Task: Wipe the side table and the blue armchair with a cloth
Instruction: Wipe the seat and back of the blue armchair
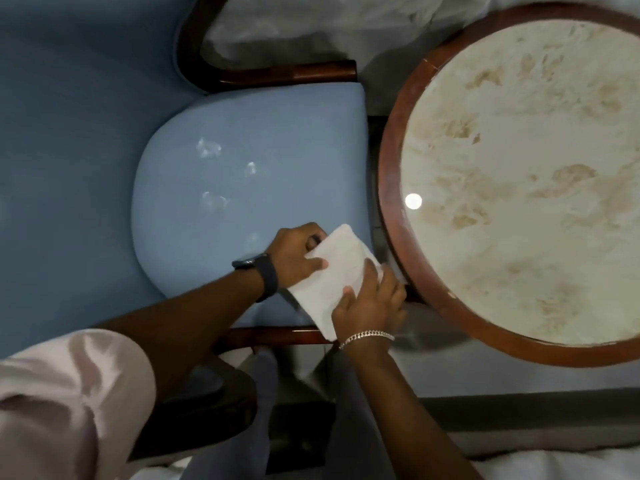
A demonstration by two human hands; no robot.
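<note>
Pale sleeve [59,403] in the foreground, on the left arm. Both hands hold a folded white cloth [332,275] over the front corner of the blue armchair [221,188] seat, apparently squaring the fold before wiping. Left hand [294,254]: thumb flat on top, fingers curled round the far edge. Right hand [372,303]: fingers closed on the near edge. Side table [394,174] stands just beside, to the right.

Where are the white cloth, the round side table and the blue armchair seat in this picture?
white cloth [329,275], head view, on the middle of its folded face.
side table [393,188], head view, on its wooden rim at the left.
blue armchair seat [263,140], head view, on bare cushion.
</note>
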